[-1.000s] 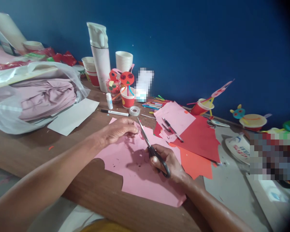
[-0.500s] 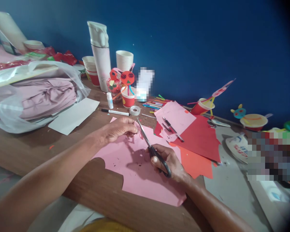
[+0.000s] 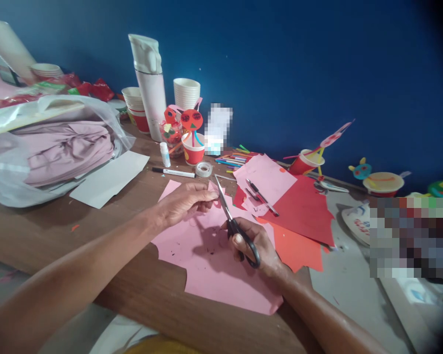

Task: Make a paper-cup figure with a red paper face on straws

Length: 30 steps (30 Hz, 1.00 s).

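My right hand [image 3: 256,246] grips black-handled scissors [image 3: 232,219], blades pointing up and away towards my left hand. My left hand [image 3: 184,201] pinches a small pink paper piece [image 3: 212,189] right at the blades. Both hands hover over a large pink paper sheet [image 3: 214,260] lying on the brown wooden table [image 3: 107,221]. Small dark scraps are scattered on the pink sheet.
Red and orange paper sheets [image 3: 299,216] and a lighter pink sheet with two pens [image 3: 262,196] lie to the right. Behind are a tape roll [image 3: 204,169], a marker [image 3: 173,172], paper cups [image 3: 186,93], a white flask [image 3: 149,83] and coloured pencils. A plastic bag with cloth [image 3: 55,147] fills the left.
The scissors and both hands have shifted slightly up and to the right over the pink sheet; the view has shifted a little too.
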Motion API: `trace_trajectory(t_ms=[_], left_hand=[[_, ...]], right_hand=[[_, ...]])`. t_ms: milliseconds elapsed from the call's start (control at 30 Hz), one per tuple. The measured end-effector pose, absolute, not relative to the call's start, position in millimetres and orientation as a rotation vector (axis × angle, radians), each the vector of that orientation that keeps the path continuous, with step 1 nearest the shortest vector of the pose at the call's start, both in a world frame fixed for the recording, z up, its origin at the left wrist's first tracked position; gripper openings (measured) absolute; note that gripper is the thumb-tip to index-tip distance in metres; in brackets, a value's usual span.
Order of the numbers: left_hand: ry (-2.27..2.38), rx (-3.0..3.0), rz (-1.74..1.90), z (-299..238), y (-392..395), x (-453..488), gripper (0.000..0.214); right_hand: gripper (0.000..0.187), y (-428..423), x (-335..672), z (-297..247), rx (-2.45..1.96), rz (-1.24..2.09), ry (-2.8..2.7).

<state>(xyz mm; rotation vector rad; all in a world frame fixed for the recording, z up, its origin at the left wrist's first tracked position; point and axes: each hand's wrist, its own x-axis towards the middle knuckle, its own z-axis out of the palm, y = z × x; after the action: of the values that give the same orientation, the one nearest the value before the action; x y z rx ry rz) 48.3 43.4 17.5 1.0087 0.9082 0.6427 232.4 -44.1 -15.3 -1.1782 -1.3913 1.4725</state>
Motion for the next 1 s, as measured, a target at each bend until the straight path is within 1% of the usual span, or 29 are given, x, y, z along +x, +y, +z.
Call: trace_trajectory(t_ms=[167,333,800,1000], left_hand=[[0.965,1.090,0.662,19.4,44.2,47.2,0.012],[0.990,1.115,0.664,22.0,45.0,45.4,0.008],[1.017,1.055,0.643,22.1,45.2,44.6,0.007],[1.008,1.034,0.617,21.0,45.9,44.2,0.009]], right_hand=[[0.038,-45.4,230.5,-14.7,-1.162,1.517,-1.374],[0.035,-46.9,231.0,-15.3,-1.138,1.547,-1.385],[0.042,-47.8,227.8,-11.9,-1.170,1.562,-1.352],[0.038,-48.1,228.6,-11.0,-1.181,1.550,-1.362]])
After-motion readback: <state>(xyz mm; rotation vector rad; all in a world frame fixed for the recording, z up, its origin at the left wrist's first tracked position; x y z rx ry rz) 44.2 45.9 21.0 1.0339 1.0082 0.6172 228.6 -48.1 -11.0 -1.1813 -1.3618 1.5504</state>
